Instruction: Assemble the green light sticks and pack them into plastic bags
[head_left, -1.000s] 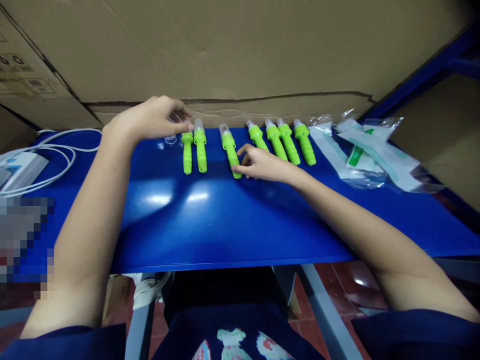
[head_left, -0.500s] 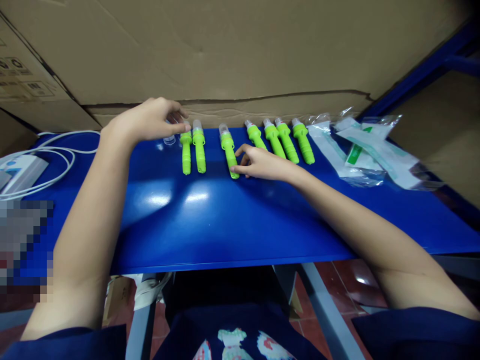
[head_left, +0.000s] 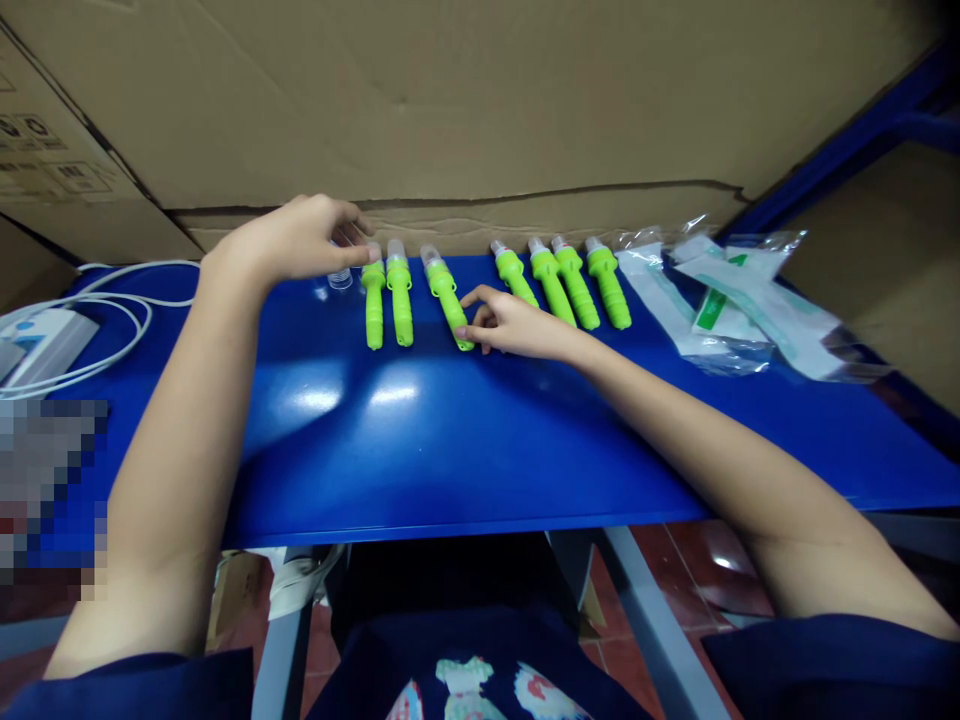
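Behind blue table (head_left: 450, 430), cardboard (head_left: 465, 110); below, tiles (head_left: 694, 578)

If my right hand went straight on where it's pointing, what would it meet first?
Your right hand would first meet the green stick it touches; beyond that, probably its left-hand neighbour, though depth is hard to judge.

The sticks (head_left: 400, 308) are lime green with clear caps (head_left: 432, 256), the table (head_left: 480, 440) blue, the cardboard (head_left: 450, 100) brown.

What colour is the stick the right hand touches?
Lime green: the stick, seen in the head view.
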